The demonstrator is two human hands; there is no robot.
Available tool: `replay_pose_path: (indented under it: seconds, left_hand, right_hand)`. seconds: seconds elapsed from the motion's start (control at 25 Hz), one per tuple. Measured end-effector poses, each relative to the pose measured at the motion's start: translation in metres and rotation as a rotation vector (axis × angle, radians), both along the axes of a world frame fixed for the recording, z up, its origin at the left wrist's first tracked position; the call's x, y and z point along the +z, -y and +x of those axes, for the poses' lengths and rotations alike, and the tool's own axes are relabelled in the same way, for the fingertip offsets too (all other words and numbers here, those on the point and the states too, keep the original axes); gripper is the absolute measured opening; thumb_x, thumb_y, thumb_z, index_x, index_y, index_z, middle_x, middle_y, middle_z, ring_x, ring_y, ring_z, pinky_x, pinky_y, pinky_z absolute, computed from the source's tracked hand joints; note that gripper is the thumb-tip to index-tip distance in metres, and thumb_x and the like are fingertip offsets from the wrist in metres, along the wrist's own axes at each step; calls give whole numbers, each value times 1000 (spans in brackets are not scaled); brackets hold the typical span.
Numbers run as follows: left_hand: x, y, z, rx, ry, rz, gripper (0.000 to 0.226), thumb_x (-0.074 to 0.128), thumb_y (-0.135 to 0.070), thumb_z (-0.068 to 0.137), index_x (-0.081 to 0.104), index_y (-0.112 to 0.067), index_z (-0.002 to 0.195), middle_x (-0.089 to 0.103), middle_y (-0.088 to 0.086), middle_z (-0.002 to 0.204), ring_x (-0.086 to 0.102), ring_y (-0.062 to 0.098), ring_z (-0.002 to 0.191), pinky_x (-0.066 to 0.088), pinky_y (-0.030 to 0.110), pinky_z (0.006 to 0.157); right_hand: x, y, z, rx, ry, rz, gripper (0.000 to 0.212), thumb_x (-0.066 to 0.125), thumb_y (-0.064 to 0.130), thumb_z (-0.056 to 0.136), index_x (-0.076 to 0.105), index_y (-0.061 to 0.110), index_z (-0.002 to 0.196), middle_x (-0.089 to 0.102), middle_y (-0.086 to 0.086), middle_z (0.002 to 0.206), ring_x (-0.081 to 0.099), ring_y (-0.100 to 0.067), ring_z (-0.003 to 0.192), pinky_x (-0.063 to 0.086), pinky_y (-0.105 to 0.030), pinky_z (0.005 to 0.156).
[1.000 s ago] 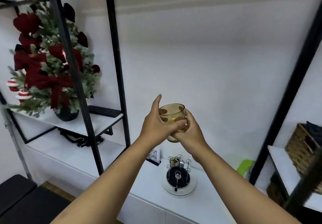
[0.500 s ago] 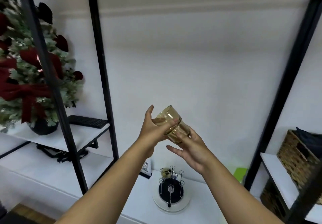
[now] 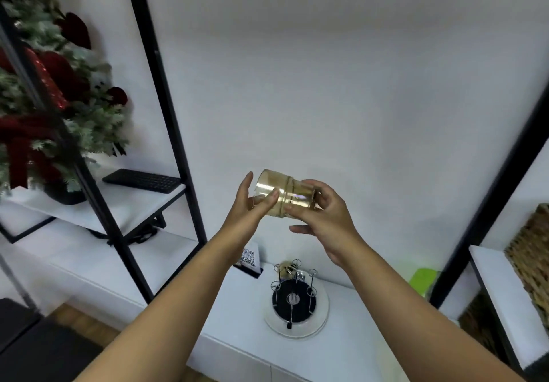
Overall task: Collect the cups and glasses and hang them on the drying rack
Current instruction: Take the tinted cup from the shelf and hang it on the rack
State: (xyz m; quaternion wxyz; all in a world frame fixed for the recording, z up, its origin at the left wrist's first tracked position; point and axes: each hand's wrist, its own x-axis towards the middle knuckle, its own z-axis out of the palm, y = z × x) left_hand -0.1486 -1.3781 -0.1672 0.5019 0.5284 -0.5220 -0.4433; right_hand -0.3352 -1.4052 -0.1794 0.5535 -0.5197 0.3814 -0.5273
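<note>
An amber glass [image 3: 285, 197] is held in the air, tipped on its side with its mouth to the left. My left hand [image 3: 251, 206] holds the rim end, thumb across the front. My right hand [image 3: 323, 218] grips the base end with curled fingers. Below, on the white counter [image 3: 154, 269], stands the drying rack [image 3: 294, 295]: thin wire pegs with loop tips over a black disc on a round white tray. One amber glass [image 3: 285, 269] hangs on a far peg, partly hidden.
A black shelf frame post [image 3: 166, 132] rises at left, with a red and green festive plant [image 3: 50, 105] and a black keyboard [image 3: 142, 180] on its shelf. A QR card [image 3: 249, 258] stands behind the rack. A wicker basket [image 3: 531, 251] and a green item [image 3: 423, 277] sit at right.
The glass has turned from upright onto its side, mouth to the left. My right hand moved from under it to its base end. The view has shifted right and down.
</note>
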Motion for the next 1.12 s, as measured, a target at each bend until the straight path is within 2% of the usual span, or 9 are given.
replay_pose_path:
  seconds: [0.08, 0.2, 0.32, 0.44, 0.6, 0.76, 0.96, 1.04, 1.12]
  left_hand:
    - [-18, 2, 2, 25, 127, -36, 103, 77, -72, 75, 21, -54, 159, 54, -17, 143, 50, 1, 135, 35, 43, 121]
    - [-41, 8, 8, 55, 623, -329, 106, 76, -73, 73, 22, -49, 161, 35, -18, 162, 30, 1, 151, 15, 43, 127]
    - [-66, 16, 6, -14, 859, -451, 113, 78, -73, 71, 20, -43, 163, 34, -14, 165, 27, 6, 153, 3, 52, 129]
    - [-91, 22, -2, -44, 816, -427, 111, 84, -64, 71, 25, -38, 163, 42, -16, 160, 36, 6, 149, 8, 55, 128]
    - [-119, 34, -7, -52, 718, -376, 106, 88, -55, 74, 34, -32, 161, 51, -12, 153, 44, 11, 144, 19, 51, 127]
    - [-146, 51, 0, -42, 648, -352, 89, 88, -51, 75, 52, -23, 151, 60, -10, 145, 54, 13, 134, 37, 50, 118]
    - [-195, 64, 8, -85, 596, -238, 83, 81, -54, 70, 57, -26, 144, 65, -12, 138, 60, 11, 125, 47, 47, 107]
    - [-223, 68, 7, -98, 550, -148, 84, 84, -53, 65, 57, -35, 142, 66, -18, 133, 62, 5, 120, 51, 38, 102]
    - [-251, 70, 5, -103, 515, -96, 85, 85, -51, 63, 56, -39, 141, 66, -21, 132, 62, 2, 119, 53, 30, 98]
  right_hand:
    - [-13, 6, -6, -25, -77, 7, 68, 95, 21, 70, 65, 36, 129, 70, 2, 122, 76, -18, 103, 66, -40, 75]
    - [-33, 14, -14, -47, -190, 13, 84, 94, 22, 71, 54, 43, 142, 65, 6, 125, 74, -11, 103, 66, -41, 83]
    - [-53, 21, -15, -88, -303, 14, 92, 95, 23, 71, 48, 43, 149, 64, 15, 125, 70, 3, 102, 60, -26, 90]
    - [-70, 22, -10, -108, -372, 18, 92, 95, 24, 71, 49, 41, 148, 64, 17, 127, 67, 8, 103, 53, -14, 89]
    - [-89, 23, 0, -146, -440, 9, 86, 94, 23, 68, 54, 37, 143, 65, 12, 127, 67, -5, 114, 56, -34, 102]
    - [-111, 29, 13, -203, -535, -36, 79, 92, 19, 70, 55, 36, 138, 63, 12, 126, 63, -7, 116, 53, -36, 103]
    - [-152, 34, 28, -184, -725, -100, 89, 90, 27, 75, 46, 32, 153, 59, 13, 119, 56, 8, 107, 41, -5, 90]
    - [-175, 34, 32, -168, -792, -99, 92, 90, 33, 76, 44, 29, 155, 58, 10, 119, 55, 5, 103, 39, -4, 88]
    - [-199, 33, 33, -180, -821, -76, 92, 91, 35, 75, 45, 29, 155, 59, 9, 121, 56, 0, 107, 43, -12, 90]
